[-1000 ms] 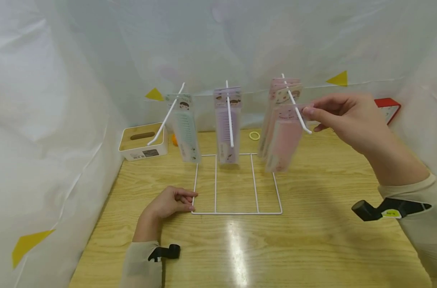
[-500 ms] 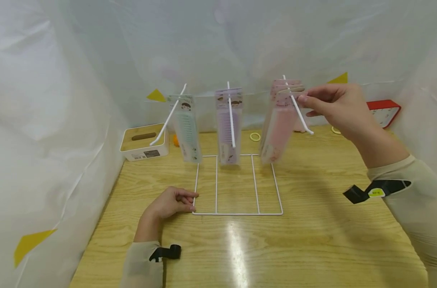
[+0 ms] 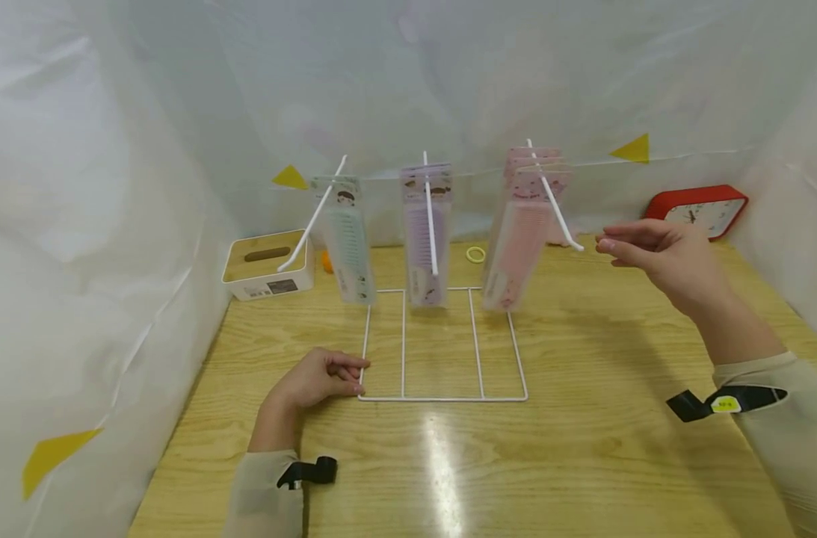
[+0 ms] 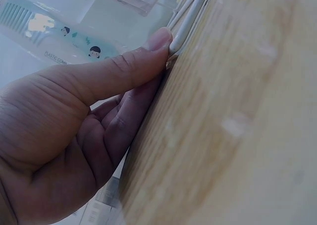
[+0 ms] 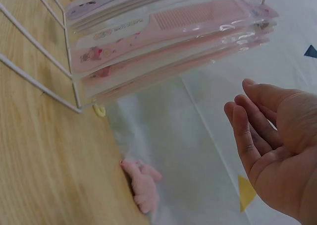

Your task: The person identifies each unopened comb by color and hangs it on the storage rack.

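A white wire display rack (image 3: 442,399) stands on the table, with three prongs sticking out toward me. Packaged combs hang from them: green (image 3: 350,243) on the left, purple (image 3: 426,246) in the middle, and a stack of pink (image 3: 525,235) on the right. My left hand (image 3: 314,381) holds the front left corner of the rack's base; in the left wrist view its thumb (image 4: 143,54) presses the wire. My right hand (image 3: 680,261) is in the air right of the pink combs, holding nothing, its fingers (image 5: 247,140) loosely bent.
A tissue box (image 3: 268,265) with a wooden lid sits at the back left, an orange thing (image 3: 327,261) beside it. Behind the rack lies a yellow ring (image 3: 475,255). A red clock (image 3: 700,205) stands back right, and a pink plush toy (image 5: 143,185) lies by the white sheet.
My right hand pushed a pink comb pack back along the right prong, let go of it and drew away to the right. The left hand stayed at the rack's corner.
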Tool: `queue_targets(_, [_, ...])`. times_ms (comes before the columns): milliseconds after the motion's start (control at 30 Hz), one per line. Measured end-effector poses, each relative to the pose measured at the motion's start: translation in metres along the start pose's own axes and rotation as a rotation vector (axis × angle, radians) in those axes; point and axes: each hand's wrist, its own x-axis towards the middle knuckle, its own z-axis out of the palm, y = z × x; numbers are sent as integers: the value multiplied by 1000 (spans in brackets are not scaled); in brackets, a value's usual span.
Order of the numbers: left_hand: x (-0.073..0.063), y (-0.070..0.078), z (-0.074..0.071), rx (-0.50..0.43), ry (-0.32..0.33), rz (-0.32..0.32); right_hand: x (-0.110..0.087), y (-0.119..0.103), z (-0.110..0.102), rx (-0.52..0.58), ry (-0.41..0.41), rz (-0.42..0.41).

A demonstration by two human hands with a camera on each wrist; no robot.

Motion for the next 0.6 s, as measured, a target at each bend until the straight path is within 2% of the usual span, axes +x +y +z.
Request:
queue_targets(133, [0,-2,1,-3,-6,2,-9,33,-1,-5,8,-16])
queue_targets(300, [0,-3,3,-4,-5,10,-18,74,-9,-33,23,2])
queue_targets(467, [0,-3,3,-6,-3,11,-20,110,-26,-135,45,28])
queue_targets(600, [0,-1,2,-18,8,-13,-14,137,-44,-278,50,-1])
